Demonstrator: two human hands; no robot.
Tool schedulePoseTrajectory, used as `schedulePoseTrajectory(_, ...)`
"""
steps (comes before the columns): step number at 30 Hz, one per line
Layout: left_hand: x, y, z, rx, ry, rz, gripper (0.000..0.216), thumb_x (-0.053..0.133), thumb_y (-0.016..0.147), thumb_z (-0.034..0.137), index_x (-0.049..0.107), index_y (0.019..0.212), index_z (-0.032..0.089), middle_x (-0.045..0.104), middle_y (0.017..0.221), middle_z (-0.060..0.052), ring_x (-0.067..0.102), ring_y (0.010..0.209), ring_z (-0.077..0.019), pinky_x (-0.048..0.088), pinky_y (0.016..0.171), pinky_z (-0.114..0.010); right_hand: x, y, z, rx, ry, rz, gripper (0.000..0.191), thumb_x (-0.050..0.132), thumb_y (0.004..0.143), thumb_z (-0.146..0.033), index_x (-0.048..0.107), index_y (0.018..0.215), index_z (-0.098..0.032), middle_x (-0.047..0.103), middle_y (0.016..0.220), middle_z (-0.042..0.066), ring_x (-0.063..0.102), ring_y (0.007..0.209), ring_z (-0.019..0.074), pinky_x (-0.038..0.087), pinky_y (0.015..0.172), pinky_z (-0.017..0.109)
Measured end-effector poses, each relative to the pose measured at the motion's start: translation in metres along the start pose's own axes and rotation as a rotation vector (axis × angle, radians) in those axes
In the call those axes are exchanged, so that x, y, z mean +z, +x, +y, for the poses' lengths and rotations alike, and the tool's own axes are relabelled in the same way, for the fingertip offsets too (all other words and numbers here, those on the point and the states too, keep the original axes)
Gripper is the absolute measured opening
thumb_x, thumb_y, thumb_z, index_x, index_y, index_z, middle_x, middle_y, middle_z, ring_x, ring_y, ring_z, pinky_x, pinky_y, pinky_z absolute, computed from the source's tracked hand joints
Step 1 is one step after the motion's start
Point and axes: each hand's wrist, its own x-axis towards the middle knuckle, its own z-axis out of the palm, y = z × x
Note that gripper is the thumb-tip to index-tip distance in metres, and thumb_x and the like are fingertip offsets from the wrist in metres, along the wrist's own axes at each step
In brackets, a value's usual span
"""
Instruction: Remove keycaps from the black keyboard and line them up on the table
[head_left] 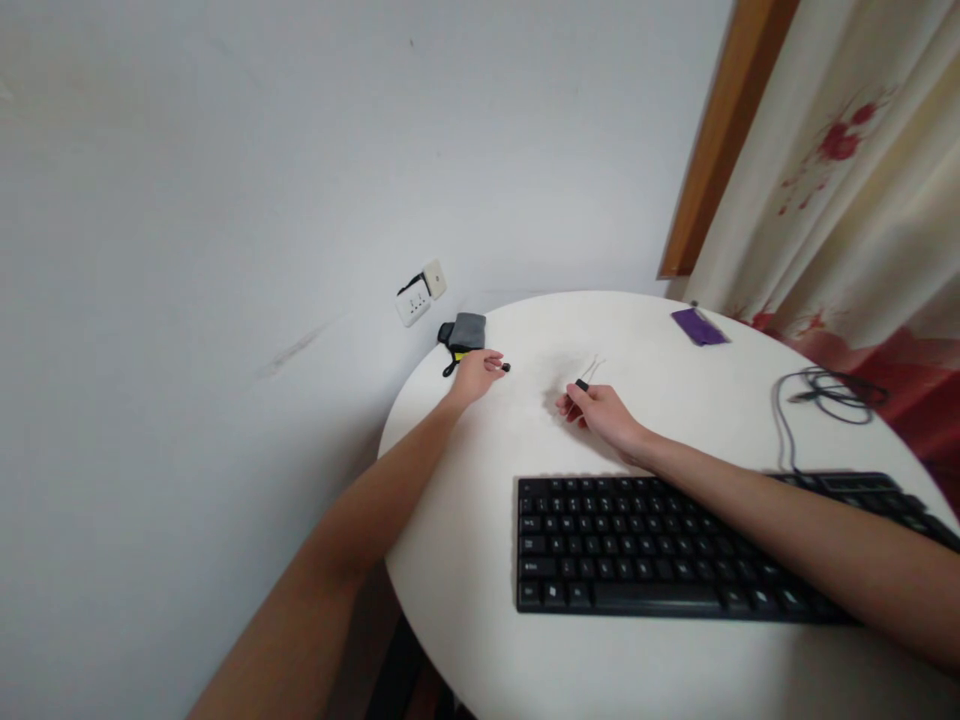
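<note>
My left hand [478, 375] rests on the round white table [480, 610] near its far left edge, fingers pinched on a small black keycap [506, 368]. My right hand [600, 412] lies a little to the right, closed round a small black-handled wire keycap puller [587, 376] whose thin wire prongs point away from me. A black keyboard [660, 545] lies in front of both hands, with my right forearm crossing over its right part.
A grey and yellow pouch [465, 335] sits at the table's far edge below a white wall socket [418, 296]. A purple cloth [699, 326] lies far right. The keyboard's black cable [829, 390] coils at the right. A flowered curtain [862, 180] hangs beyond.
</note>
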Motion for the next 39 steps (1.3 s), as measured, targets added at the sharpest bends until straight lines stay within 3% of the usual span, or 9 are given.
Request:
schedulePoseTrajectory(16, 0.005, 0.004, -0.012, 0.021, -0.053, 0.038, 0.042, 0.072, 0.067, 0.014, 0.065, 0.108, 0.012, 0.071, 0.089, -0.007, 0.063, 0.074, -0.0157, 0.052, 0.073, -0.029, 0.001, -0.002, 0.0, -0.041, -0.064, -0.021, 0.04, 0.045, 0.091, -0.036, 0.068, 0.071, -0.011, 0.068, 0.071, 0.011, 0.058, 0.062, 0.0149, 0.041, 0.059, 0.029)
schedulePoseTrajectory(25, 0.012, 0.004, -0.012, 0.024, -0.056, 0.077, 0.062, 0.074, 0.068, 0.015, 0.055, 0.127, 0.013, 0.071, 0.093, -0.007, 0.062, 0.07, -0.014, 0.05, 0.07, -0.027, 0.002, -0.004, -0.001, -0.044, -0.051, -0.028, 0.04, 0.046, 0.09, -0.038, 0.068, 0.071, -0.011, 0.067, 0.07, 0.01, 0.057, 0.061, 0.0143, 0.041, 0.059, 0.028)
schedulePoseTrajectory(34, 0.0, 0.007, -0.015, -0.03, -0.04, 0.066, 0.067, 0.076, 0.066, 0.012, 0.054, 0.128, 0.012, 0.073, 0.091, -0.009, 0.063, 0.067, -0.0151, 0.047, 0.06, -0.024, 0.001, -0.002, 0.002, -0.064, -0.049, -0.037, 0.042, 0.05, 0.089, -0.043, 0.069, 0.072, -0.011, 0.067, 0.068, 0.01, 0.057, 0.061, 0.0149, 0.042, 0.059, 0.027)
schedulePoseTrajectory(39, -0.004, 0.007, -0.015, -0.042, 0.004, 0.064, 0.064, 0.076, 0.066, 0.013, 0.055, 0.127, 0.013, 0.075, 0.094, -0.009, 0.065, 0.071, -0.0163, 0.049, 0.065, -0.025, 0.0, -0.002, 0.004, -0.052, -0.045, -0.035, 0.041, 0.05, 0.09, -0.043, 0.069, 0.072, -0.01, 0.066, 0.067, 0.009, 0.057, 0.06, 0.0142, 0.042, 0.059, 0.027)
